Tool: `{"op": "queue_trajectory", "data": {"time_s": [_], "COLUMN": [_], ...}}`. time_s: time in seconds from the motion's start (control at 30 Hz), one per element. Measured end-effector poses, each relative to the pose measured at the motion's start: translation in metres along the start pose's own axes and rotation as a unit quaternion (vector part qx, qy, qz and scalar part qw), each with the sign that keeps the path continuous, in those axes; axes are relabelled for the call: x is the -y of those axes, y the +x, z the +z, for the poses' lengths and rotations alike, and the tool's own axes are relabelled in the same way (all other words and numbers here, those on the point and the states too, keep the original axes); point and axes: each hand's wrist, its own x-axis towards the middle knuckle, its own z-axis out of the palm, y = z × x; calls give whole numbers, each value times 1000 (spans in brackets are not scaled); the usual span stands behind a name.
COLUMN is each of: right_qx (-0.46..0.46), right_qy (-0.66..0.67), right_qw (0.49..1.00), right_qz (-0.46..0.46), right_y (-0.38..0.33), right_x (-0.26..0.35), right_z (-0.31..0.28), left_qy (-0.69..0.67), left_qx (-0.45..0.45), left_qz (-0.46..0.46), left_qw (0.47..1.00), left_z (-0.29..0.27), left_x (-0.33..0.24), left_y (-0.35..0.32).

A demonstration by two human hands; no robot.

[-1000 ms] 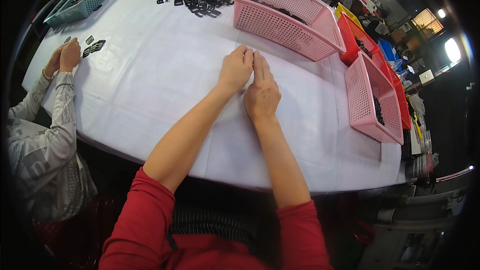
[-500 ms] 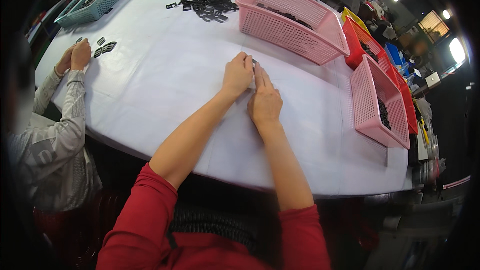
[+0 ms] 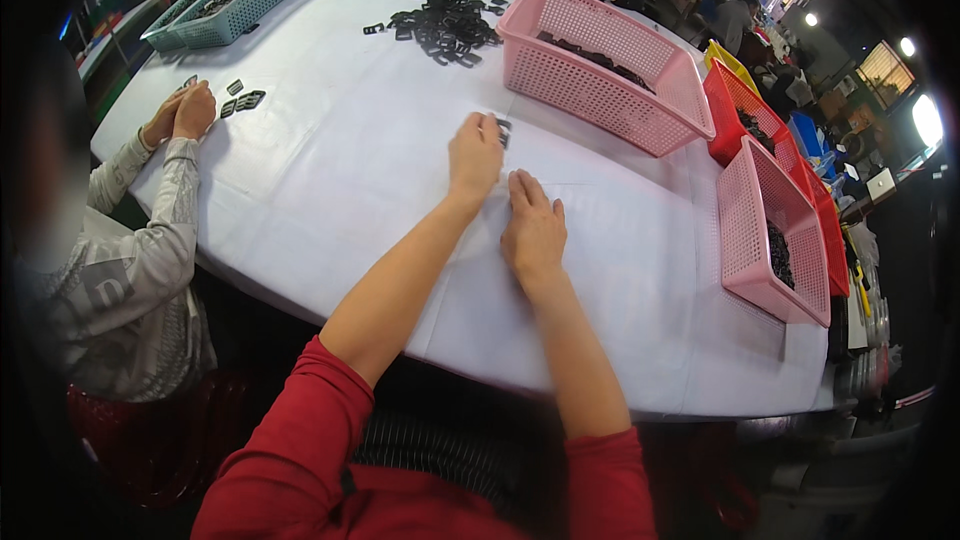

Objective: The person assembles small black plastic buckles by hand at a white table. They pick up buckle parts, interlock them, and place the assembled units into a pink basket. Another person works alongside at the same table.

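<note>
While both hands lay flat, small black parts (image 3: 503,130) sat at the left hand's (image 3: 476,154) fingertips.
Right hand (image 3: 533,227) rested nearer the body, palm down, empty, on the desk (image 3: 330,170).

Counts, referenced to the white table (image 3: 330,190):

- Pink mesh baskets: two, one (image 3: 600,65) on the table's far side, one (image 3: 770,240) at its right edge.
- Red baskets: one (image 3: 745,105), right of the far pink basket.
- Yellow baskets: one (image 3: 728,62), behind the red basket.
- Teal baskets: one (image 3: 225,0), far-left corner.
- Piles of small black parts: one (image 3: 445,25), far centre; individual parts too small to count.
- Loose black parts by the co-worker's hands (image 3: 180,112): about four (image 3: 240,100).
</note>
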Motion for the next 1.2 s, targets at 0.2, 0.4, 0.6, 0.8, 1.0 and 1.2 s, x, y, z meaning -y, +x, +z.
{"op": "queue_trajectory", "data": {"time_s": [0.2,0.4,0.6,0.8,1.0,1.2], "right_qx": [-42,-44,-47,-42,-20,-58], "right_qy": [105,175,185,202,236,243], "right_qw": [994,984,981,978,970,967], "right_qz": [3,-7,34,44,49,47], "right_y": [12,10,24,26,26,24], "right_x": [-13,-25,-14,-16,-20,-25], "right_z": [8,3,-4,-8,-5,-2], "left_qy": [52,304,366,611,686,590], "left_qx": [-16,-59,-149,107,78,101], "left_qz": [185,428,160,234,221,269], "left_qw": [981,849,905,749,688,755], "left_z": [29,49,-6,51,55,10], "left_x": [-71,-157,-60,47,88,61], "left_y": [76,185,279,305,359,301]}}
